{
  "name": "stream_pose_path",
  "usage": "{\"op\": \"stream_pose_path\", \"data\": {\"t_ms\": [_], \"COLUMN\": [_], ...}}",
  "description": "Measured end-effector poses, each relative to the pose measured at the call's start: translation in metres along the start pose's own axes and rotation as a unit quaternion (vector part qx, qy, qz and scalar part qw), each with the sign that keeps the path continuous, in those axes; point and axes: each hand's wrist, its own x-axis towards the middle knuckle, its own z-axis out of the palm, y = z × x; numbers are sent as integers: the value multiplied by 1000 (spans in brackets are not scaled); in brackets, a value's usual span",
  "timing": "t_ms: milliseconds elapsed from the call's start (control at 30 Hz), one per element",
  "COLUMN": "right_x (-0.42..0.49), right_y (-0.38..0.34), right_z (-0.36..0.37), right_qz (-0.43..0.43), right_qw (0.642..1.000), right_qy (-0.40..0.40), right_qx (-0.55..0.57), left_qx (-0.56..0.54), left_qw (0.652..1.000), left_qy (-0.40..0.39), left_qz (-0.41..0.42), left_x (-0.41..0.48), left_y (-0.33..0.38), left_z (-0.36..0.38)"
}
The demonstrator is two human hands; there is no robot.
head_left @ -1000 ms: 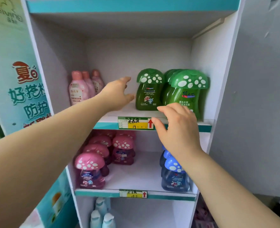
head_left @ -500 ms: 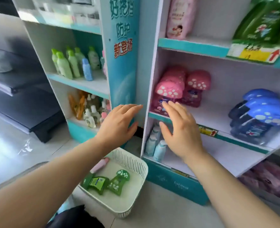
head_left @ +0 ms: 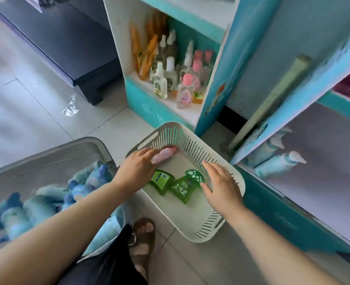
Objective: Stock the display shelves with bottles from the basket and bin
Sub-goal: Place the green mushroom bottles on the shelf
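Note:
A white slotted basket (head_left: 192,140) stands on the floor in front of the shelves. Inside it lie a pink bottle (head_left: 166,154) at the far end and two green mushroom-cap bottles (head_left: 162,180) (head_left: 186,185) side by side. My left hand (head_left: 137,168) reaches into the basket, its straight fingers at the near end of the pink bottle. Spread open, my right hand (head_left: 221,187) hovers over the right side of the basket, just right of the green bottles. A grey bin (head_left: 46,154) at the left holds several blue bottles (head_left: 46,202).
The teal and white display shelf (head_left: 149,103) behind the basket carries small spray and pink-capped bottles. A second shelf unit (head_left: 293,212) on the right holds pale blue bottles (head_left: 277,163). My sandalled foot (head_left: 143,239) stands just before the basket. A dark bench (head_left: 67,42) sits at the far left.
My view dropped from the upper shelves to the floor. Both hands came down from the shelf into the basket, the left one reaching the pink bottle.

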Motion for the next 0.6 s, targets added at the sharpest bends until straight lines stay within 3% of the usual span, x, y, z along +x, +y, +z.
{"op": "stream_pose_path", "data": {"t_ms": [133, 267, 500, 600], "right_x": [30, 64, 109, 116], "right_y": [26, 51, 75, 79], "right_z": [62, 114, 172, 175], "right_qz": [73, 133, 193, 236], "right_qw": [993, 980, 955, 947], "right_qy": [-93, -150, -220, -214], "right_qx": [2, -8, -44, -36], "left_qx": [0, -30, -79, -92], "left_qw": [1000, 999, 997, 996], "left_qy": [-18, -7, -6, -13], "left_qz": [21, -19, -9, -9], "left_x": [17, 24, 26, 26], "left_y": [-27, -47, -49, -49], "left_z": [34, 58, 68, 68]}}
